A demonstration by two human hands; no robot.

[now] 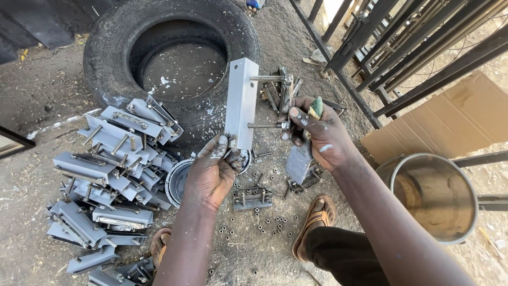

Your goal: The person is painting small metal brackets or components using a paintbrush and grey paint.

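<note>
1. Left hand (211,172) closed on the bottom end of the grey metal bracket (241,100), held upright over the ground in front of the tyre (169,58).
2. Right hand (312,132) pinches the lower bolt (264,125); a green-tipped tool (316,107) is tucked in its fingers.
3. Advice: keep bracket steady, turn bolt square to the hole.
4. Loose nuts (264,222) lie below.

bracket (241,103) grey, in left hand (211,172) | brush (316,107) green, in right hand (312,132) | tyre (169,58) black, beyond | bracket pile (111,185) grey, left | cardboard (450,119) tan, right | sandal (316,222) brown-striped
</note>
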